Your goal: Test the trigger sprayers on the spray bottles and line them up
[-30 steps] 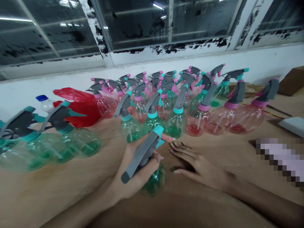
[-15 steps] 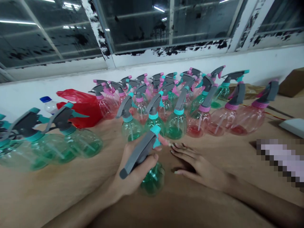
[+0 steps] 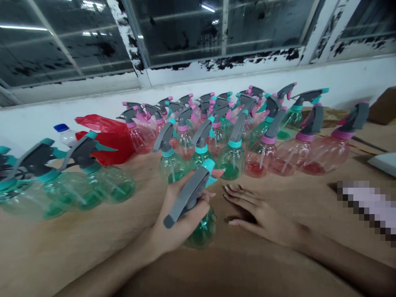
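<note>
My left hand (image 3: 179, 216) is wrapped round the neck of a green spray bottle (image 3: 202, 231) with a grey and teal trigger head (image 3: 188, 194). The bottle stands on the brown table (image 3: 77, 243) just in front of me, and my index finger reaches toward the teal nozzle. My right hand (image 3: 258, 212) lies flat on the table right beside the bottle, fingers stretched out, holding nothing.
Several green and pink spray bottles (image 3: 229, 136) stand in rows behind my hands. More green bottles (image 3: 102, 177) sit at the left. A red plastic bag (image 3: 105, 138) and a white bottle with a blue cap (image 3: 63, 132) lie by the white wall. A white flat object (image 3: 383, 163) lies far right.
My left hand and its bottle have shifted slightly forward and right. My right hand has stayed flat on the table.
</note>
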{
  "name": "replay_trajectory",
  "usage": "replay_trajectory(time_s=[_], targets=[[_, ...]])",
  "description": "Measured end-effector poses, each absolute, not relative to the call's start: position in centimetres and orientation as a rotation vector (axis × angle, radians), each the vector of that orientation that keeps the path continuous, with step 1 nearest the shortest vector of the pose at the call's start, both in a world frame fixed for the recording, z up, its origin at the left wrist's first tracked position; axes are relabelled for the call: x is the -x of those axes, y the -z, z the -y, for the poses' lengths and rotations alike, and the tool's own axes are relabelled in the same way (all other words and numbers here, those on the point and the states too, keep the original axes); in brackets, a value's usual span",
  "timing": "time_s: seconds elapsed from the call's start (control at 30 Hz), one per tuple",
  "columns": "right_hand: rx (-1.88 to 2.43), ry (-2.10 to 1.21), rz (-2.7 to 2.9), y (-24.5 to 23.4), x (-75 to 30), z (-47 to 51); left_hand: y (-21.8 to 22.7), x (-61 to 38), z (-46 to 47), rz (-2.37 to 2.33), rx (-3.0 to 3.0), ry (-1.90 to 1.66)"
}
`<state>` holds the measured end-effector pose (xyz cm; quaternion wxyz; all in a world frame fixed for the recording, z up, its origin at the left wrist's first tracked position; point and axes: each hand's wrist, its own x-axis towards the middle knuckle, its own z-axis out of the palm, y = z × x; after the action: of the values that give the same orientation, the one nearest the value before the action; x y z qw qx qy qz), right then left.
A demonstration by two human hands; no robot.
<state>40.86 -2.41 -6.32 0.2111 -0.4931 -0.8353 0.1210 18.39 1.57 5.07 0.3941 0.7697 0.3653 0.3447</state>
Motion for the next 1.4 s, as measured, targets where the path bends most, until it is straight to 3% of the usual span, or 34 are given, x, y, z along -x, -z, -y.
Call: replay_trajectory(time_s=[1.4], targets=[[1.375,-0.312,2.307,6.2,-40.8,2.5,-5.9,-18.6,-1.6,-0.959,-1.978,-0.827]])
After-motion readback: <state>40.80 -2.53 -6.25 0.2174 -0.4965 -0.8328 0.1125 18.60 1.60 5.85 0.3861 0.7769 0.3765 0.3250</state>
